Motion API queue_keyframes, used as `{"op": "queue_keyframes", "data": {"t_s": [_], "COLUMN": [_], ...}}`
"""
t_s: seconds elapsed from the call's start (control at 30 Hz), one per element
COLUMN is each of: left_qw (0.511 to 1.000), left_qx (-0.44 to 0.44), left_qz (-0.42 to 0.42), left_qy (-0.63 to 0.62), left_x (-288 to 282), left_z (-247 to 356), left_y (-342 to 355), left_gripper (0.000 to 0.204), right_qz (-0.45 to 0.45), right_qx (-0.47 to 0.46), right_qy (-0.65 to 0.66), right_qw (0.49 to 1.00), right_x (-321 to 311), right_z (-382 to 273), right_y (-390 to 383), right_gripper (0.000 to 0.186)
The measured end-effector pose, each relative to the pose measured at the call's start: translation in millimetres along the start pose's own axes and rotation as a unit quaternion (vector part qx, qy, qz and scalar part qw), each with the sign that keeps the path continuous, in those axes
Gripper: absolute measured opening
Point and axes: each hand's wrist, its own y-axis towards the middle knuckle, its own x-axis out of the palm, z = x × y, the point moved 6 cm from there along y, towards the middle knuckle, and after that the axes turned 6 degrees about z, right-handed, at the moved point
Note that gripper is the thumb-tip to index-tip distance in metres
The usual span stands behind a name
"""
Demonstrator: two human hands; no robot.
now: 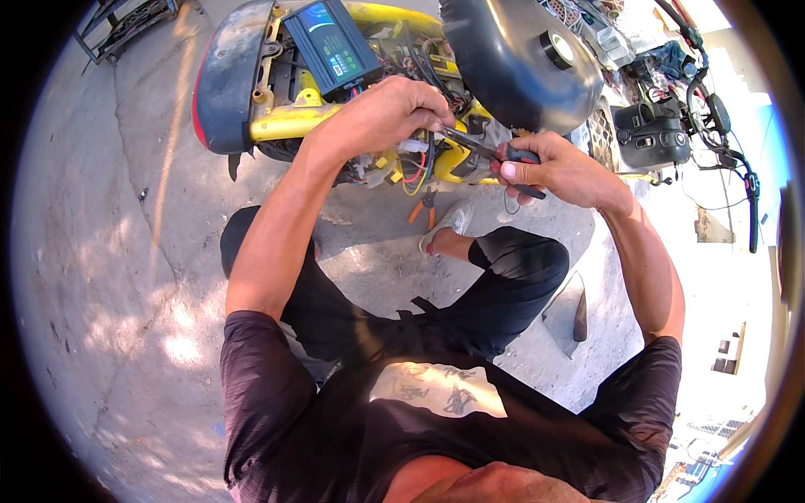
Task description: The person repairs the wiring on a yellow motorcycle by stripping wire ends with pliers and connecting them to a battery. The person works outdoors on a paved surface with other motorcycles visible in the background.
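Observation:
My right hand (pixel 558 168) grips the red-and-black handles of a pair of long-nosed pliers (pixel 474 145), whose jaws point left. At the jaw tips, my left hand (pixel 411 102) is closed in a pinch; what lies between its fingers is too small to make out. Both hands are over the yellow frame (pixel 289 124) of a partly stripped vehicle. Red, yellow and dark wires (pixel 412 178) with a white connector hang just below them. A blue-and-black electronic box (pixel 331 46) rests on the frame beyond my left wrist. Behind my right hand bulges a black tank (pixel 511 59).
Orange-handled cutters (pixel 423 210) lie on the concrete floor under the frame, near my shoe (pixel 459 216). Handlebars (pixel 700 88) and a black housing (pixel 650 138) stand at the right. A dark metal rack (pixel 126 33) is at the far left.

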Motion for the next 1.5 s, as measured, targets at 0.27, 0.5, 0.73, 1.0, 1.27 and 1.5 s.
{"op": "queue_keyframes", "data": {"t_s": [0.27, 0.5, 0.73, 1.0, 1.27, 1.5], "left_qw": [1.0, 0.988, 0.973, 0.969, 0.967, 0.991], "left_qx": [0.024, 0.093, 0.083, 0.065, 0.041, -0.016], "left_qz": [0.003, 0.017, 0.008, 0.015, 0.045, 0.091], "left_qy": [0.018, 0.125, 0.216, 0.239, 0.249, 0.099], "left_x": [3, 9, 14, 16, 17, 0], "left_z": [2, 19, 26, 23, 34, 19], "left_y": [0, 2, 3, 4, 4, -10], "left_gripper": [0.014, 0.015, 0.02, 0.02, 0.019, 0.019], "right_qz": [0.002, 0.093, 0.14, 0.195, 0.294, 0.37], "right_qx": [0.033, -0.016, -0.14, -0.248, -0.224, -0.178], "right_qy": [-0.017, -0.234, -0.486, -0.684, -0.763, -0.44], "right_qw": [0.999, 0.968, 0.851, 0.657, 0.531, 0.799], "right_x": [-5, -11, 1, 24, 38, 25], "right_z": [-4, -32, -52, -83, -65, -13], "right_y": [1, -6, -13, -15, -15, -43], "right_gripper": [0.035, 0.033, 0.022, 0.016, 0.015, 0.021]}}
